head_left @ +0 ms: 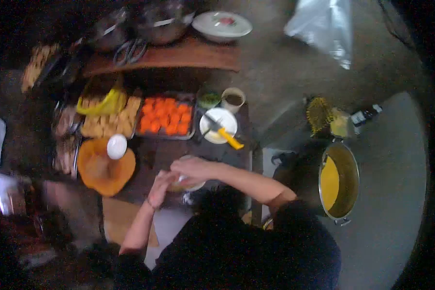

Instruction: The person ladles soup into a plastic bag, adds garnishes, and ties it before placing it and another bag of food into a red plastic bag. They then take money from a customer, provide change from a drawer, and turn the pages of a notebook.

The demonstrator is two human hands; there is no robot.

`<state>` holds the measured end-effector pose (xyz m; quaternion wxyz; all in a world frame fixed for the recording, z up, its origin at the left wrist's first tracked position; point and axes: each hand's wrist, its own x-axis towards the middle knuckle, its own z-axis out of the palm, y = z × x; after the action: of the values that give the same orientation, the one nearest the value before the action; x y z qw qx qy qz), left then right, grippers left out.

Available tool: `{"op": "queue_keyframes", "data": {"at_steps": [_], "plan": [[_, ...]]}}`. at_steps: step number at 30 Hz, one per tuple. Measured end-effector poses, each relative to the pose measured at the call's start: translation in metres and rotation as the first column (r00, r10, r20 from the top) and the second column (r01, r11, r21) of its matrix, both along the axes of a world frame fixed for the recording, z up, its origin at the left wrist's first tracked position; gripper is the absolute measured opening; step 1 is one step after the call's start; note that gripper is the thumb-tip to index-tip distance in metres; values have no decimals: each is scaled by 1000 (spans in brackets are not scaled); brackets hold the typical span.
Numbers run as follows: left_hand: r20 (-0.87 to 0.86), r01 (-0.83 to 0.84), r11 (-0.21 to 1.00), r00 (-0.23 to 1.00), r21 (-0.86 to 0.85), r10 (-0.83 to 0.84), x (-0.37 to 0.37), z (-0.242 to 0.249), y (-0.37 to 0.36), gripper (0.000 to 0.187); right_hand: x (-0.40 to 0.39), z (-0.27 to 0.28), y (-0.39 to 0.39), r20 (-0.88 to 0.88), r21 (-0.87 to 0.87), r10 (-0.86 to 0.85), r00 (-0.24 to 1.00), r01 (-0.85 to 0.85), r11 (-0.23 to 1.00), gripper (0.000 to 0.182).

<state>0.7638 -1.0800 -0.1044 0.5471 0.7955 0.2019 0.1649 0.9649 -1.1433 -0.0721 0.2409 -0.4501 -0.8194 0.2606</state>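
My left hand [160, 187] and my right hand [193, 168] meet over a pale round dish [194, 186] on the dark table. Both have their fingers bent and close together; blur hides what is between them. To their left stands an orange bowl [125, 169] with a small white bowl [117, 146] at its upper edge. Beyond my hands is a tray of orange chunks [165, 116]. A knife with a yellow handle [231, 138] lies across a white plate [219, 114].
A tray of pale yellow pieces [108, 124] is at the left. Two small cups [233, 99] stand behind the plate. A deep pot with yellow contents [330, 183] is at the right, near a dark bottle [367, 115]. A shelf [203, 57] bears a white dish [222, 26].
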Motion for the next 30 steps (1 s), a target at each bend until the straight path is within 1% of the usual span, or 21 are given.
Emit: {"op": "queue_keyframes", "data": {"at_steps": [1, 2, 5, 7, 9, 10, 11, 12, 14, 15, 17, 18, 19, 20, 21, 22, 25, 27, 28, 29, 30], "plan": [[10, -28, 996, 1000, -83, 29, -3, 5, 3, 40, 1, -7, 7, -64, -12, 29, 998, -30, 999, 32], [-9, -10, 988, 1000, -155, 9, -8, -1, 12, 40, -4, -2, 11, 0, -78, -3, 1000, 3, 997, 31], [-12, -30, 985, 1000, -167, 28, -11, 10, 21, 41, -10, -2, 27, 13, -118, 50, 999, -48, 992, 32], [-12, -73, 977, 997, -203, 72, -13, 3, 30, 41, -16, -14, 28, 24, -39, 26, 999, -25, 999, 27], [-14, -115, 964, 993, -241, 115, -13, 2, 32, 41, -27, -27, 28, 131, 288, -104, 986, 62, 956, 21], [-49, -255, 845, 963, -470, 264, -10, 5, 28, 42, -32, -33, 26, 283, 306, -157, 946, 66, 950, 20], [-122, -368, 652, 912, -663, 391, -10, 6, 26, 44, -33, -40, 23, 283, 310, -166, 944, 74, 948, 20], [-121, -362, 657, 916, -662, 383, -15, -10, 30, 44, -32, -46, 19, 318, 383, -198, 927, 65, 921, 21], [162, -62, 559, 926, -827, 342, -19, -44, 42, 49, -25, -43, 10, 265, 483, -254, 930, 100, 870, 24], [163, -56, 558, 928, -828, 334, -20, -48, 44, 49, -19, -38, 5, 267, 482, -262, 928, 107, 869, 24], [268, 19, 383, 746, -924, 609, -19, -23, 46, 52, 4, -21, 2, 302, 329, -253, 919, 148, 933, 25], [265, -68, 455, 733, -888, 627, -21, -28, 51, 53, 24, 26, 10, 420, -9, -338, 842, 376, 927, 27], [265, -63, 452, 734, -890, 625, -15, -24, 51, 53, 52, 22, -1, -132, 406, -684, 717, 669, 623, 24], [253, -90, 456, 729, -886, 636, -7, -15, 48, 52, 103, -12, 25, -808, 126, -462, 364, 874, 469, 25], [232, -123, 457, 729, -881, 644, -5, -11, 44, 51, 129, 86, -3, -977, -131, -212, 11, 756, 641, 28], [274, -99, 593, 818, -799, 506, -15, -44, 62, 49, 167, 124, -12, -911, 22, -395, 120, 970, 243, 28], [75, -245, 612, 891, -752, 448, 0, -52, 67, 45, 237, 214, -40, -967, -112, -236, -91, 991, 78, 31], [-8, -319, 633, 896, -705, 443, 3, -73, 76, 39, 264, 235, -53, -964, -40, -267, -10, 994, 105, 22], [-55, -336, 900, 941, -278, 335, 16, -70, 78, 39, 278, 230, -52, -963, -44, -268, -18, 995, 92, 22], [-148, -216, 954, 957, 209, 250, 32, -65, 75, 40, 293, 215, -54, -956, -12, -294, -1, 999, 33, 17], [-152, -127, 901, 967, 414, 206, 51, -44, 61, 43, 301, 196, -61, -946, 15, -324, 6, 1000, -28, 14]]}}
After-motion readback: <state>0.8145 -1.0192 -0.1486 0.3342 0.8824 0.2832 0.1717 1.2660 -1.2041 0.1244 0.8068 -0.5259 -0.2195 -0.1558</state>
